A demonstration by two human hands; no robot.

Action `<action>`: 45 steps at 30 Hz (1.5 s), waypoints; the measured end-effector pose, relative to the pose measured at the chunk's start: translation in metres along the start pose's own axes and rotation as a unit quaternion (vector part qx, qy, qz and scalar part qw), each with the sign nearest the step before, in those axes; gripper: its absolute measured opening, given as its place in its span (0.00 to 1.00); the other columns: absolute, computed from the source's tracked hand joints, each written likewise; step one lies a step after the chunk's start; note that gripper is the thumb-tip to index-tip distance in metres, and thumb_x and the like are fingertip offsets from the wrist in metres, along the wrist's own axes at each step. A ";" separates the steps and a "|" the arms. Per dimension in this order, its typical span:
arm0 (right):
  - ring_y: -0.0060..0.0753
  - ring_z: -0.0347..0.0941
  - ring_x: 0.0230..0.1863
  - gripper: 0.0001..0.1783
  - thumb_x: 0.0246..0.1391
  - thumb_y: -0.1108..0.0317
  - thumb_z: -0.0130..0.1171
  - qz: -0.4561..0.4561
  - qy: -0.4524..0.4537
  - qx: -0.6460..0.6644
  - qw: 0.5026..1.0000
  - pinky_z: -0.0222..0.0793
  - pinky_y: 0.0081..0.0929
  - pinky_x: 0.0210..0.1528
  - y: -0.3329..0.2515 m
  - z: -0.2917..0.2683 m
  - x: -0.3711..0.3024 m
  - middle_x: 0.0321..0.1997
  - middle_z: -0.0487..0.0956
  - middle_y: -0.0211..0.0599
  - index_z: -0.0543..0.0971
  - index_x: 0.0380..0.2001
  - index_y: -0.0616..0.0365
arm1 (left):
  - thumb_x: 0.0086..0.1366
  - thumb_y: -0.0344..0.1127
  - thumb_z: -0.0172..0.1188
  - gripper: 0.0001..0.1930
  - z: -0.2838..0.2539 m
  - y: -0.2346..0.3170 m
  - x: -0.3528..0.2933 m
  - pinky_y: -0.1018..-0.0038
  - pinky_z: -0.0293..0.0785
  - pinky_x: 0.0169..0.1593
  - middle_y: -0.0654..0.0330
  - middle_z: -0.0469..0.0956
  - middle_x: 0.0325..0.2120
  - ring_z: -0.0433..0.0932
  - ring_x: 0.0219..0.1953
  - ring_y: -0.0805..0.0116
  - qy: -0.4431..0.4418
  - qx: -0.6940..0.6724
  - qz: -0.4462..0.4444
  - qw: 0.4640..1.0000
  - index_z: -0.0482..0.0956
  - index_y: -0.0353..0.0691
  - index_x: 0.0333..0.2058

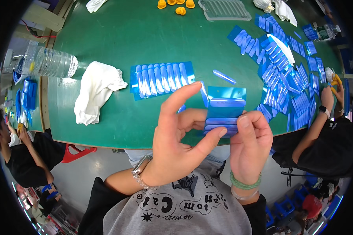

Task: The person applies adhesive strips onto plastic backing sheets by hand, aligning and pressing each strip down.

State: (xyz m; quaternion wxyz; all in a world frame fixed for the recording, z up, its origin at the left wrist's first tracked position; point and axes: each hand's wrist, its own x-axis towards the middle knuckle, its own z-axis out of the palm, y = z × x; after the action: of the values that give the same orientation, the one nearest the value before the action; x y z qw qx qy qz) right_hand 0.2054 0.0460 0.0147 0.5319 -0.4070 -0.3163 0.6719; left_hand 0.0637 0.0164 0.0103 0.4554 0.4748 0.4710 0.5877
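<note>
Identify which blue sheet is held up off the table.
The blue sheet between the left hand and right hand; the neat stack and scattered pile rest on the table.

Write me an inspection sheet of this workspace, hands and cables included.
Surface: green tabletop, its right side strewn with blue strips.
Job's things: blue sheet with strips, held up; strip-covered sheets farther left.
Clutter: white cloth, clear bottle, yellow pieces, clear tray.
Hands: right hand pinches the blue sheet; left hand touches it with the thumb, index finger raised.
Cables: thin red cable, upper left.
Surroundings: co-workers on both sides, red stool at left.
</note>
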 end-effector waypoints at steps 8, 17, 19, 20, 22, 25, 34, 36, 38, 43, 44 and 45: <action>0.15 0.71 0.34 0.05 0.54 0.76 0.58 -0.032 0.001 0.002 0.999 0.66 0.15 0.40 0.001 -0.001 0.000 0.35 0.78 0.36 0.72 0.31 0.63 | 0.54 0.16 0.60 0.39 0.003 0.000 -0.001 0.72 0.74 0.46 0.52 0.77 0.35 0.78 0.40 0.67 -0.003 0.006 0.000 1.000 0.47 0.36 0.60; 0.17 0.72 0.35 0.04 0.55 0.77 0.57 -0.037 -0.012 0.013 0.999 0.67 0.17 0.42 0.004 -0.004 0.000 0.37 0.78 0.40 0.72 0.31 0.64 | 0.57 0.19 0.59 0.34 0.008 0.003 0.000 0.75 0.73 0.44 0.54 0.78 0.32 0.78 0.38 0.69 0.026 0.000 -0.031 0.999 0.51 0.36 0.58; 0.19 0.73 0.37 0.05 0.54 0.77 0.57 -0.044 -0.019 0.005 0.999 0.68 0.18 0.44 0.003 -0.003 0.000 0.38 0.78 0.42 0.71 0.31 0.64 | 0.57 0.18 0.59 0.33 0.007 0.001 0.000 0.76 0.73 0.43 0.54 0.77 0.32 0.77 0.37 0.69 0.032 -0.028 -0.033 0.999 0.51 0.37 0.57; 0.19 0.73 0.37 0.05 0.54 0.77 0.57 -0.043 -0.019 0.005 0.999 0.68 0.18 0.44 0.003 -0.003 0.000 0.38 0.78 0.42 0.71 0.31 0.64 | 0.57 0.18 0.59 0.33 0.007 -0.001 0.000 0.76 0.73 0.43 0.54 0.77 0.32 0.77 0.37 0.69 0.032 -0.028 -0.034 0.999 0.51 0.37 0.57; 0.21 0.74 0.39 0.05 0.53 0.79 0.58 -0.035 -0.012 -0.023 0.999 0.68 0.19 0.44 0.003 -0.003 0.000 0.39 0.78 0.44 0.72 0.31 0.64 | 0.57 0.18 0.59 0.33 0.007 -0.003 0.001 0.77 0.73 0.42 0.55 0.76 0.30 0.77 0.36 0.71 0.043 -0.032 -0.018 0.998 0.51 0.38 0.57; 0.22 0.74 0.39 0.13 0.51 0.81 0.59 -0.072 -0.023 -0.095 0.993 0.69 0.18 0.43 0.003 -0.003 0.001 0.39 0.79 0.44 0.70 0.39 0.65 | 0.57 0.18 0.59 0.33 0.008 -0.004 0.000 0.77 0.72 0.41 0.56 0.75 0.30 0.76 0.35 0.73 0.055 -0.055 -0.014 0.997 0.51 0.39 0.56; 0.23 0.74 0.35 0.33 0.46 0.85 0.61 -0.104 -0.116 -0.174 0.972 0.68 0.18 0.40 0.009 -0.003 -0.007 0.31 0.77 0.41 0.57 0.54 0.66 | 0.55 0.18 0.61 0.33 -0.009 0.000 -0.015 0.76 0.73 0.40 0.53 0.77 0.30 0.78 0.34 0.68 0.041 0.022 0.004 0.999 0.51 0.33 0.55; 0.21 0.74 0.33 0.33 0.47 0.83 0.62 -0.127 -0.204 -0.213 0.947 0.66 0.17 0.40 0.016 -0.007 -0.010 0.30 0.77 0.38 0.58 0.54 0.67 | 0.55 0.19 0.62 0.35 -0.026 -0.005 -0.029 0.75 0.73 0.40 0.52 0.77 0.31 0.79 0.35 0.67 0.020 0.058 0.013 0.998 0.50 0.33 0.56; 0.20 0.73 0.33 0.34 0.47 0.82 0.62 -0.124 -0.220 -0.237 0.938 0.66 0.18 0.40 0.019 -0.003 -0.010 0.30 0.77 0.36 0.58 0.55 0.67 | 0.55 0.20 0.63 0.38 -0.038 -0.002 -0.039 0.74 0.75 0.42 0.48 0.78 0.35 0.80 0.38 0.63 0.006 0.040 -0.027 0.999 0.47 0.32 0.58; 0.30 0.72 0.37 0.27 0.45 0.72 0.65 -0.145 -0.251 -0.428 0.856 0.64 0.25 0.47 0.004 0.001 0.038 0.37 0.76 0.35 0.73 0.51 0.57 | 0.55 0.21 0.64 0.42 -0.054 0.009 -0.043 0.71 0.76 0.45 0.45 0.78 0.38 0.79 0.42 0.61 0.083 -0.020 -0.118 0.989 0.45 0.34 0.61; 0.30 0.72 0.37 0.27 0.45 0.72 0.65 -0.145 -0.253 -0.429 0.855 0.64 0.25 0.47 -0.001 0.006 0.049 0.37 0.76 0.35 0.73 0.51 0.57 | 0.54 0.22 0.64 0.44 -0.058 0.010 -0.040 0.70 0.76 0.46 0.44 0.78 0.39 0.79 0.42 0.61 0.079 -0.013 -0.125 0.989 0.43 0.37 0.62; 0.33 0.68 0.40 0.24 0.44 0.69 0.65 -0.227 -0.244 -0.575 0.747 0.62 0.28 0.48 -0.006 0.011 0.059 0.39 0.74 0.34 0.76 0.48 0.54 | 0.54 0.22 0.64 0.44 -0.060 0.012 -0.037 0.70 0.76 0.46 0.44 0.78 0.39 0.79 0.42 0.61 0.082 -0.015 -0.124 0.989 0.43 0.37 0.62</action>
State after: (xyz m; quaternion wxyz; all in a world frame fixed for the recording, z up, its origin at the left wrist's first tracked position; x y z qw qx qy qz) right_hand 0.1919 0.1049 0.0126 0.2389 -0.3745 -0.8446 0.2989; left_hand 0.0081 -0.0291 0.0108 0.4916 0.3566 0.5531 0.5703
